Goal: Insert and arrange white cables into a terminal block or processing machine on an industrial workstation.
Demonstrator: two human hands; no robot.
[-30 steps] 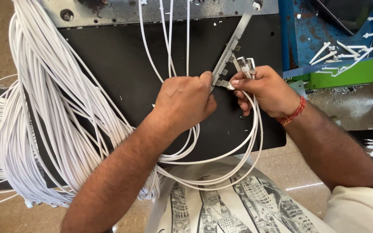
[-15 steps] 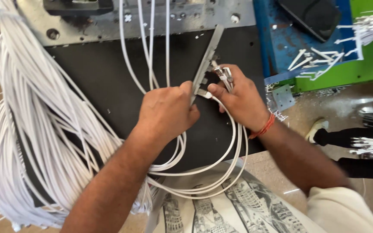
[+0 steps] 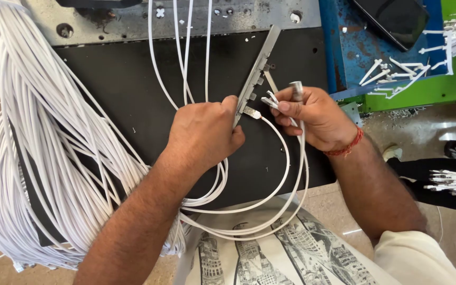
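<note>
Your left hand [image 3: 204,134] pinches a smooth white cable end [image 3: 253,112] against the slim grey metal bar [image 3: 257,74] on the matte black board [image 3: 122,89], while your right hand [image 3: 315,119] grips several looped white cables [image 3: 291,174]

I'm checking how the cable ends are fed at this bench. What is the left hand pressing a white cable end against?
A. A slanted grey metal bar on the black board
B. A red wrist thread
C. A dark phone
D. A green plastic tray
A: the left hand holds a cable end against the slanted grey metal bar, while the right hand grips more white cables.
</note>
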